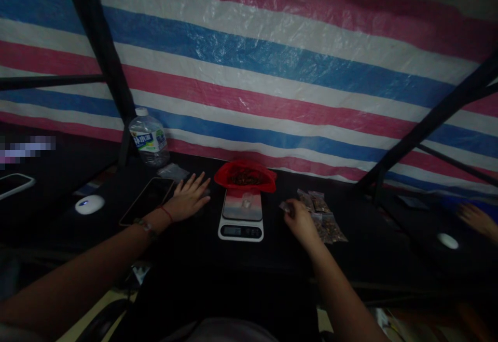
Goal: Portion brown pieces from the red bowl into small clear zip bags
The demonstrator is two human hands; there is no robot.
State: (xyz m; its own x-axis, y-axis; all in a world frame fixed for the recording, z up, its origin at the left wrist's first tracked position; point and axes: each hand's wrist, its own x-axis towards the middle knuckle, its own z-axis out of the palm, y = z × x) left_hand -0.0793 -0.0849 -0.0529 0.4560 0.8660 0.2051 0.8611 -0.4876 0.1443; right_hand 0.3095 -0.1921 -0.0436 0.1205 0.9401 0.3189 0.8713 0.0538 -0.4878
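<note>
My left hand lies with its fingers spread, palm down, between a dark phone and a white kitchen scale. A small clear object sits on the scale's plate; its kind is hard to make out. Behind the scale, a red plastic bag gapes open, with dark brown bits inside. Right of the scale, my right hand is closed on a small plastic bag, mostly hidden by the fingers. Several filled clear bags of brown bits lie just beyond that hand.
A large clear bottle stands at the back left, with clear plastic bags beside it. White rounded devices rest on the dark table. Black frame bars and a striped sheet bound the back. At far right another person's hand shows.
</note>
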